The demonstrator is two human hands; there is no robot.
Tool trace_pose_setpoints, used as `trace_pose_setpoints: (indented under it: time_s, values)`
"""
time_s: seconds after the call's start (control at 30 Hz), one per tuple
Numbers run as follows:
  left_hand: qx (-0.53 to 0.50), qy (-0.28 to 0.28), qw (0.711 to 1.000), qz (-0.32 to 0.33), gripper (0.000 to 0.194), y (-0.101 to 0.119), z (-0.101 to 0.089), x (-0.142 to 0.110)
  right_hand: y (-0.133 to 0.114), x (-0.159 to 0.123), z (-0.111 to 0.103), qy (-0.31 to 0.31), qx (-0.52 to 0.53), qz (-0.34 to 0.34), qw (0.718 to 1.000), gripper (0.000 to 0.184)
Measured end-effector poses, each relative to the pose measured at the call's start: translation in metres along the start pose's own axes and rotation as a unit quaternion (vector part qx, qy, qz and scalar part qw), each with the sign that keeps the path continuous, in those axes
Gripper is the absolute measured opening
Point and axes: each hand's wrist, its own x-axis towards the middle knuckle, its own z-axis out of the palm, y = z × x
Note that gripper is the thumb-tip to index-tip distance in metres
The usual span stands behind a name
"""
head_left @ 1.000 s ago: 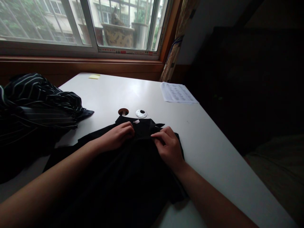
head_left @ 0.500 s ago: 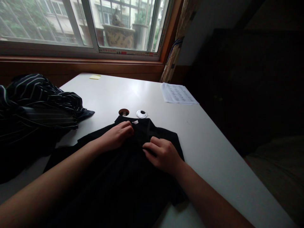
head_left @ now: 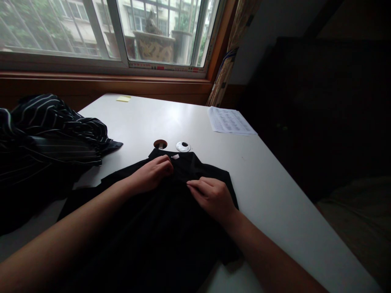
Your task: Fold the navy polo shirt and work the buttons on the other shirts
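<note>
A black collared shirt (head_left: 159, 228) lies spread on the white table, its collar toward the window and a small pale label (head_left: 175, 156) showing inside the neck. My left hand (head_left: 154, 173) is closed on the shirt at the left side of the collar, fingers curled under. On the other side of the neck opening, my right hand (head_left: 212, 197) pinches the dark cloth between thumb and forefinger. The shirt's lower part is very dark, so its folds are hard to make out.
A heap of dark striped clothing (head_left: 58, 130) sits on the left. Beyond the collar are a round hole (head_left: 160, 144) in the white table (head_left: 269, 195) and a silvery ring-shaped cover (head_left: 183, 146). Printed sheets (head_left: 232, 121) lie at the back right, a yellow sticky note (head_left: 124, 99) at the back left.
My right hand has moved left and slightly toward me from the right collar point, which now lies flat instead of sticking up. My left hand stays in place on the collar.
</note>
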Motion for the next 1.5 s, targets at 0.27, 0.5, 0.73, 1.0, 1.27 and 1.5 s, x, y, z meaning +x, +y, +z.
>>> trace_pose_setpoints:
  time_s: [0.27, 0.5, 0.73, 1.0, 1.27, 1.5]
  values:
    - [-0.004, 0.030, 0.999, -0.029, 0.011, -0.006, -0.003, -0.001, 0.000, -0.002, -0.001, -0.015, -0.018, -0.079, 0.997, 0.017]
    - [-0.005, 0.028, 0.998, -0.059, 0.009, -0.009, -0.008, -0.003, -0.004, -0.002, -0.010, 0.132, 0.030, -0.015, 0.991, 0.008]
    - [-0.018, 0.026, 0.998, -0.052, 0.009, -0.006, -0.009, -0.002, -0.002, -0.001, -0.012, 0.149, 0.047, 0.018, 0.987, 0.007]
    - [-0.035, 0.022, 0.999, -0.016, 0.015, 0.005, -0.010, -0.001, 0.004, 0.005, -0.010, 0.105, 0.083, 0.074, 0.988, 0.008]
    - [0.035, -0.082, 0.996, -0.007, 0.018, 0.061, -0.018, 0.010, 0.001, 0.005, -0.012, 0.106, 0.117, 0.129, 0.979, 0.007]
    - [0.222, -0.179, 0.953, -0.102, 0.051, 0.108, -0.027, -0.019, -0.003, 0.004, -0.018, 0.146, 0.133, 0.146, 0.969, 0.011]
